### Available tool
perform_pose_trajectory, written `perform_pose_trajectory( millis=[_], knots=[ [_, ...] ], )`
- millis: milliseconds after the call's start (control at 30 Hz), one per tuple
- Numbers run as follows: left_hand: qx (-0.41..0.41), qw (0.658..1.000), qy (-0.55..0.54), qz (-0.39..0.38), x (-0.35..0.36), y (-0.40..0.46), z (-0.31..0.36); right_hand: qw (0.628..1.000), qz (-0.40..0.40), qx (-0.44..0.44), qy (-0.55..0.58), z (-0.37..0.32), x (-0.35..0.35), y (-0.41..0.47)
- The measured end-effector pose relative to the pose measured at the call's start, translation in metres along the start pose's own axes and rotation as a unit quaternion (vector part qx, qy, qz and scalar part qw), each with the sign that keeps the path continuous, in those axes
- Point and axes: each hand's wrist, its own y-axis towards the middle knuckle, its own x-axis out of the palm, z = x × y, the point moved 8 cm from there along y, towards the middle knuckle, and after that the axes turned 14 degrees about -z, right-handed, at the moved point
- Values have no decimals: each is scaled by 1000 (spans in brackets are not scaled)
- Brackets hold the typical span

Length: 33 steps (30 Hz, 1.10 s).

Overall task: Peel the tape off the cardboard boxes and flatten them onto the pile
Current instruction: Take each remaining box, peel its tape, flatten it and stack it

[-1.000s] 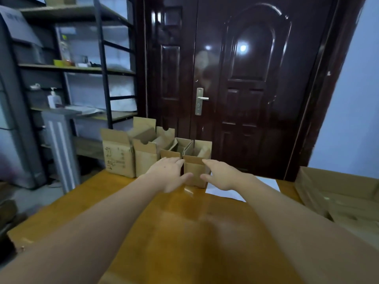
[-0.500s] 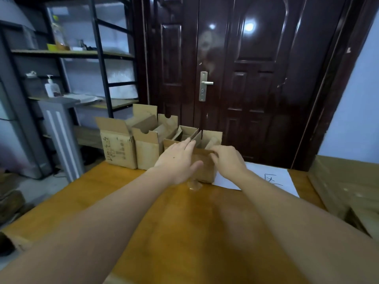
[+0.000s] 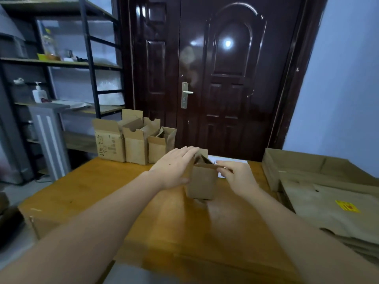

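A small open cardboard box (image 3: 203, 184) stands upright on the wooden table (image 3: 114, 193), out in front of the row it came from. My left hand (image 3: 174, 168) holds its left side, fingers laid along the top edge and thumb on the front face. My right hand (image 3: 235, 177) pinches the box's right top edge at a flap. Three more open boxes (image 3: 135, 143) stand in a row at the table's far left edge. A pile of flattened cardboard (image 3: 328, 206) lies at the right. No tape shows on the held box.
A large shallow cardboard box (image 3: 291, 160) sits behind the pile at the far right. A white sheet of paper (image 3: 227, 161) lies behind the held box. A dark double door (image 3: 215, 78) stands behind the table and metal shelving (image 3: 61, 64) to the left.
Both hands reached the rightmost small box in the row, took hold of it and drew it toward me, away from the other boxes. The camera view shifted to show the pile.
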Motion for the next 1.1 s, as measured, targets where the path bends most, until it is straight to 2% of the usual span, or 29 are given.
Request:
perform_pose_trajectory(
  millis=[133, 300, 433, 567, 700, 800, 933, 1000, 1100],
  knots=[
    [-32, 997, -68, -1, 16, -11, 20, 999, -29, 18, -5, 20, -9, -41],
    [-84, 990, -107, -36, 32, -13, 30, 991, -45, 91, 82, 47, -25, -66],
    [-83, 994, -75, 16, 20, -5, 39, 984, -28, 147, 95, 63, -25, -69],
    [-81, 996, -8, 42, 7, 2, 47, 969, 50, 210, 121, 68, -28, -73],
    [-71, 994, 62, 53, -8, 10, 62, 945, 167, 229, 162, 69, -34, -82],
    [-58, 989, 119, 73, -20, 16, 73, 937, 204, 228, 169, 67, -33, -89],
    [-28, 980, 176, 83, -28, 19, 80, 961, 123, 211, 131, 60, -11, -85],
    [-32, 978, 190, 78, -31, 17, 77, 968, 71, 199, 138, 56, 2, -81],
    [-38, 974, 208, 86, -36, 11, 79, 969, 34, 177, 168, 46, 13, -72]
  ],
)
